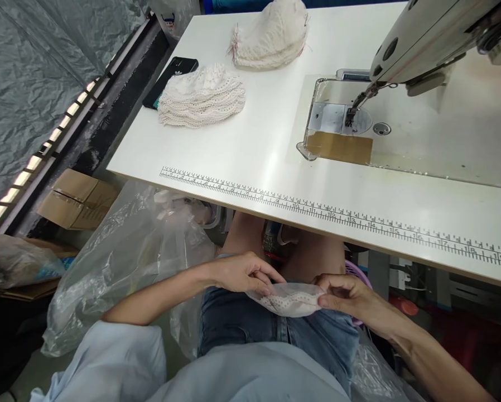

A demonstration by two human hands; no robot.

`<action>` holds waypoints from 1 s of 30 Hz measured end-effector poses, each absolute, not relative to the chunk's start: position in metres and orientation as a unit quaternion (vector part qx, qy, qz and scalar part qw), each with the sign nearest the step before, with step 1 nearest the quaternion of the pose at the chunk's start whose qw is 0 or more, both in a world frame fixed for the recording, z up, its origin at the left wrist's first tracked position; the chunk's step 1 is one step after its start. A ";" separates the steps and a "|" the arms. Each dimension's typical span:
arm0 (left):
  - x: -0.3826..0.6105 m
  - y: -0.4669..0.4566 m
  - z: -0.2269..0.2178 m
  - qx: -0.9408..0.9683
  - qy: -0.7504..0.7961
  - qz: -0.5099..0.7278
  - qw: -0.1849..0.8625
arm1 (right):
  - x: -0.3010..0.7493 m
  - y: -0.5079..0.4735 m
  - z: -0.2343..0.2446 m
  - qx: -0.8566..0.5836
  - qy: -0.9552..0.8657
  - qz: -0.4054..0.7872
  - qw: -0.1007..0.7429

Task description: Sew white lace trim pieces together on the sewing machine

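Above my lap, a small white lace-trimmed piece of sheer fabric is stretched between my two hands. My left hand is closed on its left end, with the fingers curled over the edge. The right end is pinched between the thumb and fingers of my right hand. On the table lie a stack of white eyelet lace pieces and, farther back, a stack of cream fabric pieces with loose threads at its sides.
A sewing machine stands at the right of the white table, whose front edge carries a printed ruler. A dark phone lies partly under the lace stack. Clear plastic bags and a cardboard box are at the left.
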State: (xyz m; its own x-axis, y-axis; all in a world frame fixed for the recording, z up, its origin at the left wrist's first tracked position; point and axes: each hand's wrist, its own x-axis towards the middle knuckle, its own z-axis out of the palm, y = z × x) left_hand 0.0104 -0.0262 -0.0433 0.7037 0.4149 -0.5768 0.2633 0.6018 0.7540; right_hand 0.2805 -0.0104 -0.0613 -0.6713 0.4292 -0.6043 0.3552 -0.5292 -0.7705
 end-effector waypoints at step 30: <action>0.022 -0.022 -0.039 0.494 0.401 0.067 0.769 | 0.254 -0.010 -0.046 -0.363 -0.537 0.762 0.021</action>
